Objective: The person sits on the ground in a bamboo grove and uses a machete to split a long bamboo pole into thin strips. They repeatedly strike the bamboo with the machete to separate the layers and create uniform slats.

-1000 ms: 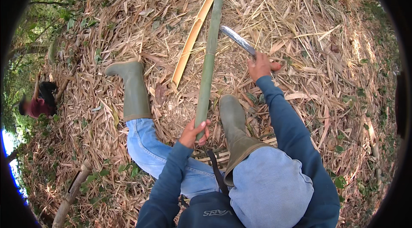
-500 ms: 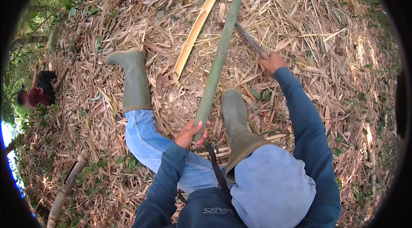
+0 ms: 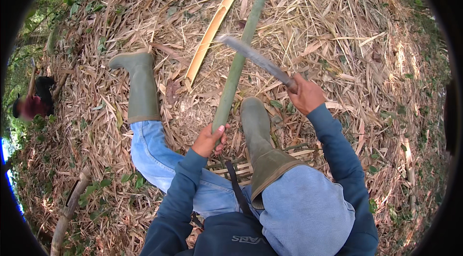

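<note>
Bamboo (image 3: 233, 76), left hand (image 3: 210, 140) clasping near end, right hand (image 3: 307, 95) gripping knife (image 3: 260, 60) crosswise

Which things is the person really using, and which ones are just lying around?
Being used:
- green bamboo pole, gripped by the left hand
- long knife, held in the right hand

Lying about:
- split bamboo piece, maybe part of the job, but untouched
- brown log, lower left
- dry leaves
</note>
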Available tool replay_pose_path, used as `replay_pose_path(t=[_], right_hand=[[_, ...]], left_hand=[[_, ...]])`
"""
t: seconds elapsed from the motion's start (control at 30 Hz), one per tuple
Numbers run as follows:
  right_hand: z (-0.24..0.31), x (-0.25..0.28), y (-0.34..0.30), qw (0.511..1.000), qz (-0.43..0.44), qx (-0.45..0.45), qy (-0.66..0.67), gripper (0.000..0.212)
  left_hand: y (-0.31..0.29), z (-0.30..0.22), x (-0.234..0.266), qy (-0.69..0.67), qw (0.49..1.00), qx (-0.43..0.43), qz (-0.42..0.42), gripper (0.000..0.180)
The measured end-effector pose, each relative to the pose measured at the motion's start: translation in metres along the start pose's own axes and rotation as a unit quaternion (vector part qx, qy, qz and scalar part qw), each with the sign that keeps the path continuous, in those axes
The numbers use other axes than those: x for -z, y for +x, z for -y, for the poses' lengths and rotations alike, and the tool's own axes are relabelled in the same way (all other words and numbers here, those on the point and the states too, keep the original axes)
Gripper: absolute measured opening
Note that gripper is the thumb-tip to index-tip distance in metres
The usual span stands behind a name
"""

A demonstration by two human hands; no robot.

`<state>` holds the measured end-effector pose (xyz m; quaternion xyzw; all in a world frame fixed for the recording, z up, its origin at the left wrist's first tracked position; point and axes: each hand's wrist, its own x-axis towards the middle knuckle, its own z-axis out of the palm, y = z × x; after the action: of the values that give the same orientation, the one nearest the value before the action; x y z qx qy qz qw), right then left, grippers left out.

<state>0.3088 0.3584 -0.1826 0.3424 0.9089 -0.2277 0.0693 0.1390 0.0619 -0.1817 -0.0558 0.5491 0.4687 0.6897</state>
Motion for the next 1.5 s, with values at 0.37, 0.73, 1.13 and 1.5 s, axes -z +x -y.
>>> replay_pose_path(t=[0.37, 0.73, 1.13, 1.5], right_hand=[[-0.035, -0.024, 0.053, 0.989, 0.129, -0.019, -0.069, 0.029], [0.010, -0.019, 0.026, 0.958, 0.238, 0.081, -0.136, 0.030], [-0.035, -0.069, 0.019, 0.991, 0.120, -0.020, -0.055, 0.037], [-0.003, -0.041, 0.006, 0.969, 0.207, 0.084, -0.104, 0.027]], left_hand=[[-0.014, 0.018, 0.005, 0.051, 0.997, -0.034, -0.052, 0.029], [-0.015, 0.029, 0.008, 0.067, 0.994, -0.039, -0.074, 0.026], [-0.027, 0.010, 0.009, -0.040, 0.999, 0.025, 0.028, 0.033], [-0.033, 0.018, 0.021, -0.115, 0.991, 0.047, 0.054, 0.034]])
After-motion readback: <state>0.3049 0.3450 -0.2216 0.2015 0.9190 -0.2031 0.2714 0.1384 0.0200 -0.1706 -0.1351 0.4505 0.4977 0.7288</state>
